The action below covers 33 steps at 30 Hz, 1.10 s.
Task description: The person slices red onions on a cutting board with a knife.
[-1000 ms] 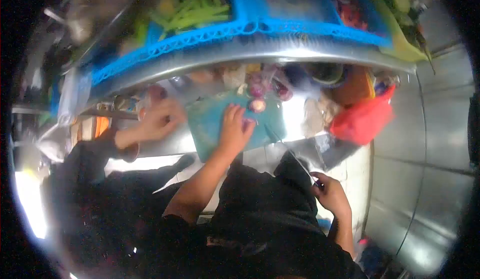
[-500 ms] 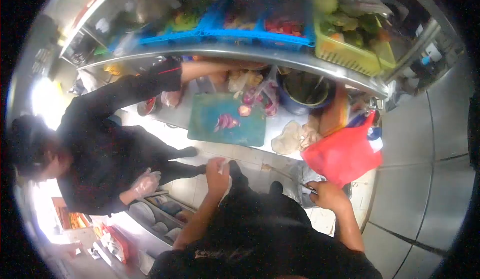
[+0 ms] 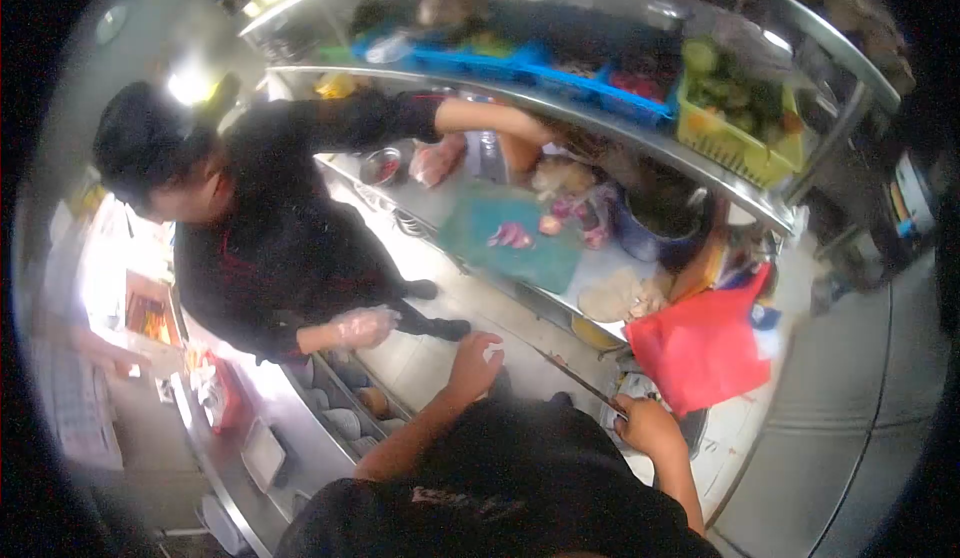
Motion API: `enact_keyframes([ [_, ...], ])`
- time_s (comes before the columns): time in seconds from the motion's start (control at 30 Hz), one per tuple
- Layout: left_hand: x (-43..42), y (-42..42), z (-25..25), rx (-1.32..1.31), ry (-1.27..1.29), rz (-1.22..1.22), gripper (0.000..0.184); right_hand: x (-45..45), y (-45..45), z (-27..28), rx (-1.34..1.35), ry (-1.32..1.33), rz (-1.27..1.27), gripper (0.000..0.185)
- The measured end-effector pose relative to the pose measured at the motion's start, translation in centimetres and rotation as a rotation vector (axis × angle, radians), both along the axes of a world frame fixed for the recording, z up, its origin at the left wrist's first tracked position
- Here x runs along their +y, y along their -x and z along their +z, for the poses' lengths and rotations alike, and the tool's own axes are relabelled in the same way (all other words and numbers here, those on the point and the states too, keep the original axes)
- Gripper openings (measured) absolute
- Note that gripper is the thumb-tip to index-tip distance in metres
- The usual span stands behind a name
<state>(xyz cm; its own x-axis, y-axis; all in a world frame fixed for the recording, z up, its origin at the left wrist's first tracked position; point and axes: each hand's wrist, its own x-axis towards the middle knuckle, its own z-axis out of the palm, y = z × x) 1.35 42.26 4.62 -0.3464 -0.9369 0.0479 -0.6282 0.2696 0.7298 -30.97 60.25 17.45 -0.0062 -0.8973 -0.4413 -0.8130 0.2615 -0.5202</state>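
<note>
My left hand (image 3: pixel 474 363) is raised in front of my body, its fingers closed round a small white thing that I cannot make out. Low on the right, my right hand (image 3: pixel 643 424) grips a long knife (image 3: pixel 580 376) by its handle, the blade pointing up and to the left. Beyond both hands, a green cutting board (image 3: pixel 480 220) lies on the metal counter. Cut purple onion (image 3: pixel 512 236) rests on the board, and a halved onion (image 3: pixel 550 224) sits near its back right edge. Neither hand touches the board.
A co-worker (image 3: pixel 290 198) stands at the left, one arm reaching under the shelf and a gloved hand hanging low. A red bag (image 3: pixel 700 343) and a dark blue pot (image 3: pixel 650 228) are at the right. A yellow basket (image 3: pixel 740 148) and blue baskets stand on the shelf.
My left hand has left the onion on the board and come back toward my body. The knife stays in my right hand. The view has swung left, bringing the co-worker into fuller sight.
</note>
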Motion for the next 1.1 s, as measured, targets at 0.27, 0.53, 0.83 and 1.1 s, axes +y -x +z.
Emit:
enact_keyframes([
  [0.27, 1.4, 0.8, 1.4, 0.042, 0.104, -0.092, 0.025, 1.8, 1.2, -2.5, 0.047, 0.018, 0.024, 0.037],
  [0.53, 1.7, -0.8, 1.0, -0.023, 0.065, -0.062, 0.025, -0.1, 0.2, -2.5, -0.058, 0.07, 0.063, 0.039],
  [0.83, -5.2, 0.1, 1.7, 0.086, 0.186, -0.007, 0.027, -6.3, -0.6, -4.2, -0.112, 0.112, -0.095, 0.04],
  [1.1, -19.3, 3.9, -1.2, 0.134, 0.389, 0.014, 0.044, -15.4, -3.5, -8.3, -0.47, -0.092, -0.43, 0.036],
])
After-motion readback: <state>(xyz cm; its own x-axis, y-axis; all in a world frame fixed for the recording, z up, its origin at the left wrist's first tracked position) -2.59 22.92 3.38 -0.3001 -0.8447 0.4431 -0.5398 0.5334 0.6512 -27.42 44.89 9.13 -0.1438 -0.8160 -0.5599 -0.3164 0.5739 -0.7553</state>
